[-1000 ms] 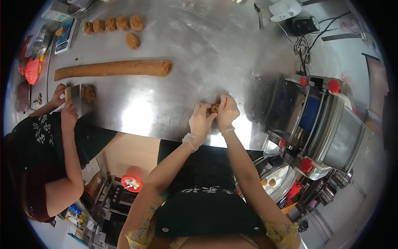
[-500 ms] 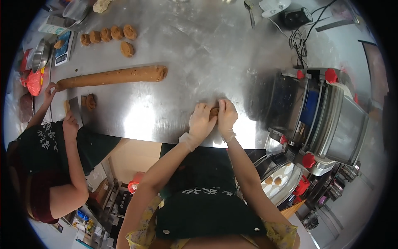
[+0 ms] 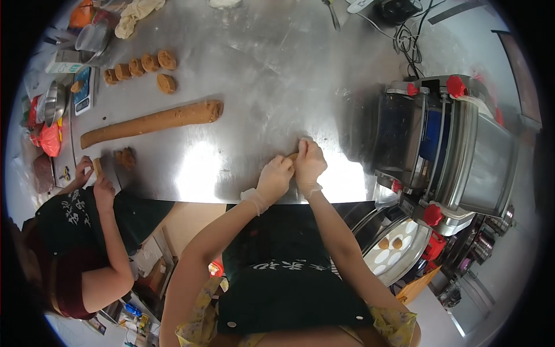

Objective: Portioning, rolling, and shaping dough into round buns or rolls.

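Observation:
My left hand (image 3: 276, 178) and my right hand (image 3: 310, 163), both in thin clear gloves, meet near the front edge of the steel table. Between their curled fingers is a small piece of brown dough (image 3: 293, 157). Both hands are closed on it, and they cover most of it. Left of them lies a long brown dough log (image 3: 156, 122), thicker at its right end. Several cut dough pieces (image 3: 136, 67) stand in a row beyond the log, with one more cut piece (image 3: 166, 84) just in front of them.
At the left, a co-worker's hands (image 3: 95, 179) hold a wooden-handled scraper (image 3: 97, 167) beside dough scraps (image 3: 125, 158). A digital scale (image 3: 85, 95) and metal bowl (image 3: 55, 103) stand beyond. A machine with red knobs (image 3: 457, 87) borders my right, above a round tray (image 3: 370, 272).
My fingers have closed further over the dough, hiding more of it. The co-worker's left hand has left the log's end and come to the scraper. The whole view has shifted slightly.

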Demonstrator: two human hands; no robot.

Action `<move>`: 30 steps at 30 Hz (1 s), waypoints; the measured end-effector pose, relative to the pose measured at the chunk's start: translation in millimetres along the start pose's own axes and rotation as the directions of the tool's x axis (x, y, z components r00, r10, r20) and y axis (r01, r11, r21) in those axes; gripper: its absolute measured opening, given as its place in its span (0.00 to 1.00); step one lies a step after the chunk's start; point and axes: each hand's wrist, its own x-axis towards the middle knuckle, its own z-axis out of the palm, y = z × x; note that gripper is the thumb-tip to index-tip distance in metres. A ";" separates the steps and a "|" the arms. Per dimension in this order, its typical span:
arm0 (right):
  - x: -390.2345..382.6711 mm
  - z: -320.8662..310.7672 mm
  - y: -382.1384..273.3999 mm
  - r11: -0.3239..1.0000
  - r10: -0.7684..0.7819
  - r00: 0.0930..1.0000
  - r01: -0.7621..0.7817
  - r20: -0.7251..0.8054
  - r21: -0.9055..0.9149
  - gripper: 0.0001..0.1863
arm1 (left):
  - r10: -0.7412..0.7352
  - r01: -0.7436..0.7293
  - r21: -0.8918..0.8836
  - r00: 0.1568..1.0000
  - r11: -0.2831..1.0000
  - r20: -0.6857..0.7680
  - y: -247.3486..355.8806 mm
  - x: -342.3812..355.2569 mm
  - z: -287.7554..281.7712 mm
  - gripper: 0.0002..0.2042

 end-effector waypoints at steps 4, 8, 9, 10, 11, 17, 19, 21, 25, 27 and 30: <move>1.6 -23.8 -15.7 0.796 0.521 0.815 -0.571 0.253 0.200 0.12 | -0.124 0.106 -0.122 0.982 0.987 -0.143 10.9 35.4 -28.4 0.12; -12.5 -28.5 -13.8 0.618 0.556 0.765 -0.642 0.326 0.454 0.13 | 0.049 -0.042 -0.053 0.989 0.998 0.142 -17.1 31.3 -26.9 0.11; -11.1 -31.8 -13.0 0.509 0.582 0.704 -0.706 0.408 0.493 0.12 | 0.129 -0.123 -0.071 0.987 0.990 0.092 -19.5 27.5 -24.4 0.09; -12.8 -27.0 -12.3 0.506 0.588 0.701 -0.708 0.404 0.493 0.12 | 0.206 -0.202 -0.086 0.978 0.976 0.039 -21.8 23.1 -21.9 0.07; -15.7 -18.0 -12.7 0.781 0.448 0.878 -0.477 0.170 0.403 0.11 | 0.209 -0.204 -0.089 0.977 0.975 0.043 -23.9 18.2 -19.5 0.07; -25.8 3.9 -13.0 0.996 -0.093 0.992 0.093 -0.085 -0.001 0.10 | 0.275 -0.261 0.227 0.961 0.938 -0.031 -21.2 -11.7 -16.0 0.20; -21.2 8.0 -14.3 0.996 -0.090 0.993 0.089 -0.075 -0.024 0.09 | 0.143 -0.183 0.377 0.981 0.908 0.133 -15.5 -8.7 -16.1 0.26; -18.4 7.4 -15.2 0.995 -0.095 0.993 0.092 -0.073 -0.045 0.08 | 0.138 -0.169 0.367 0.984 0.915 0.111 -12.6 -10.2 -17.3 0.27; -17.0 -13.2 -5.3 0.975 0.155 0.984 -0.167 0.087 0.149 0.07 | -0.045 0.065 0.112 0.984 0.992 -0.171 1.4 -17.1 -10.5 0.27; -21.9 -32.1 -10.9 0.871 0.347 0.905 -0.409 0.247 0.273 0.13 | -0.180 0.171 -0.067 0.968 0.983 -0.174 18.1 -30.3 1.4 0.27; -37.2 -31.9 -9.9 0.794 0.479 0.830 -0.549 0.285 0.262 0.15 | -0.285 0.236 -0.222 0.933 0.946 -0.219 29.5 -27.5 17.0 0.25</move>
